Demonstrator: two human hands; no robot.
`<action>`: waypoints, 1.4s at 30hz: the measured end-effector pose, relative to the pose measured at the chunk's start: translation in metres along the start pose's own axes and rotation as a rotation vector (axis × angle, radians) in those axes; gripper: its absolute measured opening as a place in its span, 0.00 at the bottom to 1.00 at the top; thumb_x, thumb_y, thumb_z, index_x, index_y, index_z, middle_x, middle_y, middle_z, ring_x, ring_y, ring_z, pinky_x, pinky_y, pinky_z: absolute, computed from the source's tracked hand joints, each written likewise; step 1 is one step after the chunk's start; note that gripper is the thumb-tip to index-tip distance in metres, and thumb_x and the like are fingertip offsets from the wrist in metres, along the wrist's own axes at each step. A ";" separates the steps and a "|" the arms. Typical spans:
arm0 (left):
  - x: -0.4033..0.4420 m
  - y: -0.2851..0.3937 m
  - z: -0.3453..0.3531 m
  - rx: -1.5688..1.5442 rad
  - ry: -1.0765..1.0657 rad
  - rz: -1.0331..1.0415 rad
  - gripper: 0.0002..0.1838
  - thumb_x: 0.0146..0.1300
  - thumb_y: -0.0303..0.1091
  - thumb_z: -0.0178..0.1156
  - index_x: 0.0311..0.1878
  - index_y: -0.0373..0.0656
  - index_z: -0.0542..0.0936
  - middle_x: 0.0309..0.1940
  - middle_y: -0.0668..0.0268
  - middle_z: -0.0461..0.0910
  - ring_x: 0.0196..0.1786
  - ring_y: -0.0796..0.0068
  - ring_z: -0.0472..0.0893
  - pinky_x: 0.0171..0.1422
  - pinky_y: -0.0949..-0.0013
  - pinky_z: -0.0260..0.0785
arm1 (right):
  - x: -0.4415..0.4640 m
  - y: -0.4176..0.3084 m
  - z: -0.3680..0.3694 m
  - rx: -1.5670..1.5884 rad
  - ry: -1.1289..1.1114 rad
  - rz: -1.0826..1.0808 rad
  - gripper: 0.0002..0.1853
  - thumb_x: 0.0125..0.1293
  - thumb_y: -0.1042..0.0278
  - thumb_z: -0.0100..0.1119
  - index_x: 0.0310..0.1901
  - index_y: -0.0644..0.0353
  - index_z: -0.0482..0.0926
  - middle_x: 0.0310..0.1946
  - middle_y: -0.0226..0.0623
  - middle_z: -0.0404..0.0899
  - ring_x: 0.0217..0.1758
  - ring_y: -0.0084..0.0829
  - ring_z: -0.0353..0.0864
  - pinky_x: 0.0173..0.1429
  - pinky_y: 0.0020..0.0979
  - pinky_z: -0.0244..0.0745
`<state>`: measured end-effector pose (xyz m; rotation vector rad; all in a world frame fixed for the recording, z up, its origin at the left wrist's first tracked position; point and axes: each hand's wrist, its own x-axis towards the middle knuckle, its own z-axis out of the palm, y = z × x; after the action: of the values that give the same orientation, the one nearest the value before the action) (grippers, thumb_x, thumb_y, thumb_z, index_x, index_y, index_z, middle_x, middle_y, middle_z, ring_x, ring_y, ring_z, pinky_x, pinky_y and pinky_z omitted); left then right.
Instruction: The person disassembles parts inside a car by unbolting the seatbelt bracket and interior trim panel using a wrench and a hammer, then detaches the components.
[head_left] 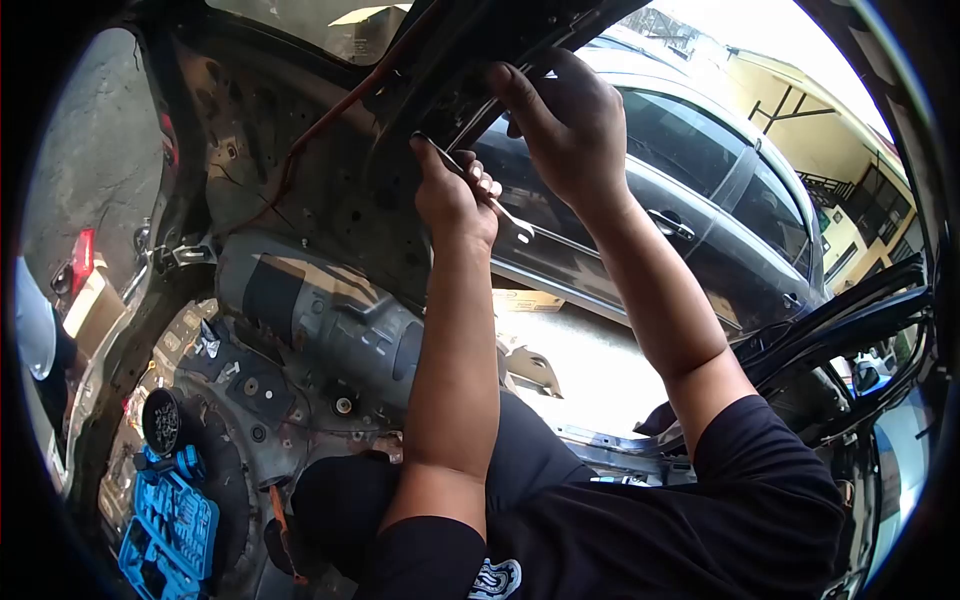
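Note:
My left hand [455,205] is closed around a combination wrench [515,222], whose open end sticks out below my fingers. Its other end is raised against the dark inner pillar of the car body [400,125]. Higher up, my right hand [578,125] grips the edge of the door frame [480,120], thumb on the inner side and fingers curled largely out of sight. Whether those fingers also hold a small part is hidden.
A blue tool case [170,525] lies open at lower left, near a black bowl of small hardware [161,420]. The bare wheel arch [310,310] bulges behind my left forearm. Outside the door opening stands a dark parked car [650,190]. A reddish cable [330,125] runs along the inner panel.

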<state>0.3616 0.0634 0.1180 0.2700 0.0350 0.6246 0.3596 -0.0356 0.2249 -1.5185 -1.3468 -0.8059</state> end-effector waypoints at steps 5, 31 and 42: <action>-0.007 0.004 0.017 -0.351 -0.171 -0.112 0.36 0.80 0.68 0.39 0.26 0.45 0.70 0.18 0.74 0.64 0.18 0.80 0.60 0.25 0.72 0.52 | 0.028 0.003 0.000 -0.215 0.003 -0.056 0.22 0.73 0.51 0.65 0.28 0.63 0.82 0.19 0.44 0.81 0.23 0.41 0.85 0.28 0.38 0.75; 0.027 0.079 -0.059 1.058 0.034 0.488 0.28 0.57 0.58 0.79 0.30 0.40 0.81 0.22 0.70 0.80 0.25 0.84 0.78 0.33 0.79 0.68 | 0.034 -0.003 -0.011 -0.284 -0.108 -0.108 0.22 0.78 0.55 0.61 0.29 0.63 0.83 0.14 0.41 0.78 0.17 0.36 0.80 0.23 0.36 0.70; 0.015 0.017 -0.037 0.273 -0.004 0.084 0.32 0.66 0.69 0.65 0.35 0.44 0.75 0.22 0.66 0.76 0.24 0.73 0.77 0.31 0.69 0.71 | 0.042 0.003 -0.013 -0.329 -0.137 -0.131 0.22 0.75 0.53 0.64 0.30 0.64 0.84 0.15 0.44 0.78 0.17 0.40 0.79 0.23 0.38 0.69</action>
<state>0.3600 0.0947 0.0872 0.5385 0.1059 0.7028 0.3721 -0.0317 0.2675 -1.7794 -1.4794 -1.0631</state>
